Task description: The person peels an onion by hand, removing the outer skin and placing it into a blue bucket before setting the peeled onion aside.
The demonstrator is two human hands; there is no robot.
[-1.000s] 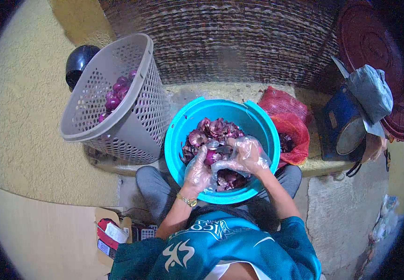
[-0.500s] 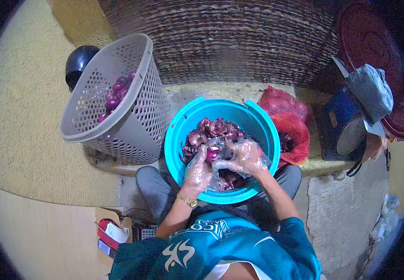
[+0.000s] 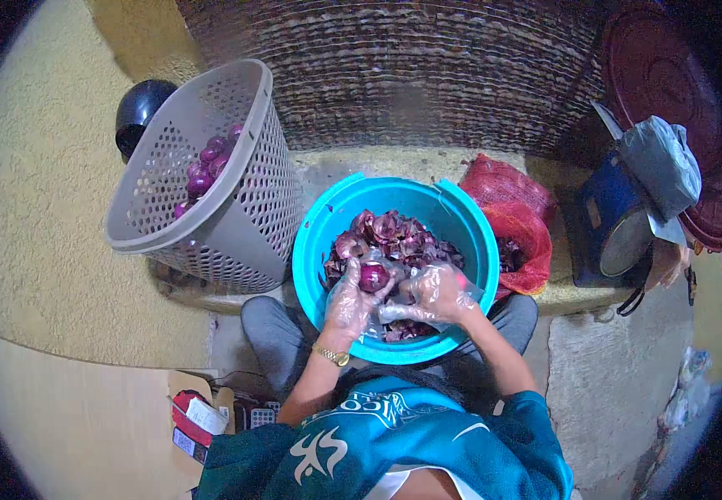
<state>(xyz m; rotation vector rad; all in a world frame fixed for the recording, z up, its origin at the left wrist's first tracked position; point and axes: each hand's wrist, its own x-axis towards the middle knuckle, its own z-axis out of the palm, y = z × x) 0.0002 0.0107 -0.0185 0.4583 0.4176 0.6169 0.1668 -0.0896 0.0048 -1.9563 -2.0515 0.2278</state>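
My left hand [image 3: 351, 302], in a clear plastic glove and with a gold watch at the wrist, grips a shiny purple-red onion [image 3: 373, 277] over the turquoise tub [image 3: 314, 242]. Just right of it my gloved right hand [image 3: 434, 293] is closed, apart from the onion. A small reddish bit shows at that hand, but what it holds is hidden by the fingers and loose plastic. Beneath both hands, dry onion skins [image 3: 394, 233] fill the bottom of the tub.
At the left stands a grey perforated basket [image 3: 269, 196] with several purple onions [image 3: 203, 173] inside. An opened red mesh sack [image 3: 536, 258] leans beside the tub. A blue container [image 3: 599, 217] stands further right, and a dark helmet-like object [image 3: 142, 112] sits behind the basket.
The onion in my left hand has turned and now shows more of its purple side. My right hand has moved slightly down and away from it.
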